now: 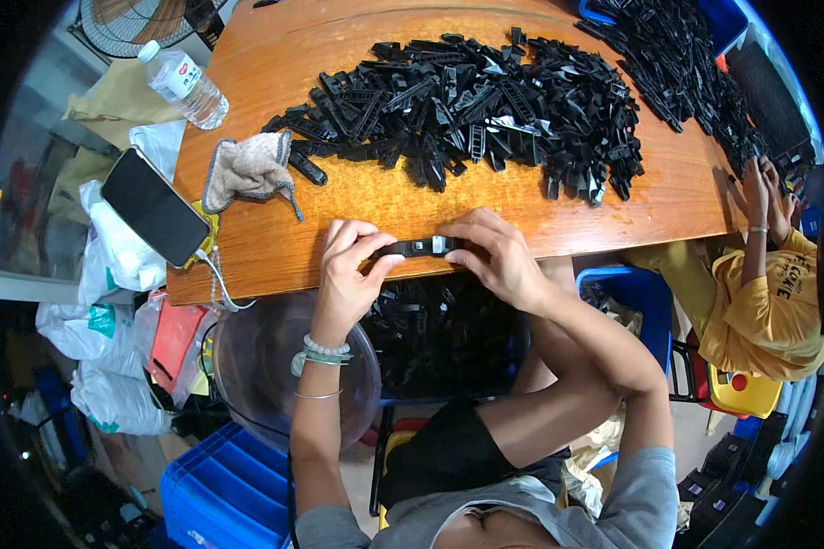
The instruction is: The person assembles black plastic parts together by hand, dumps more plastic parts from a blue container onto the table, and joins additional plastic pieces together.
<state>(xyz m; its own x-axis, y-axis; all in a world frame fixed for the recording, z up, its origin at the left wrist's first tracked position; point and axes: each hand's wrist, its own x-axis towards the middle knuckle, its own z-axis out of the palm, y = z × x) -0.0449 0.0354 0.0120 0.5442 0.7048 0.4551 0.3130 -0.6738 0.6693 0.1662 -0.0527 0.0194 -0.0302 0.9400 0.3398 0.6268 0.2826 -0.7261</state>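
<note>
Between my two hands, just over the table's near edge, is a small, long black plastic part (418, 247) with a pale patch toward its right end. My left hand (350, 263) pinches its left end between thumb and fingers. At the other end, the thumb and fingers of my right hand (500, 251) close on it. Beyond my hands, a large heap of similar black plastic parts (467, 105) lies on the wooden table (485, 229). Under my hands, a dark mass of black parts (439, 334) sits below the table edge.
A crumpled cloth (249, 167), a phone (156, 209) on a cable and a water bottle (183, 84) are at the table's left. Below stand a clear tub (247, 366) and a blue crate (224, 485). At right, a person in a yellow shirt (769, 311) works near another black heap (664, 55).
</note>
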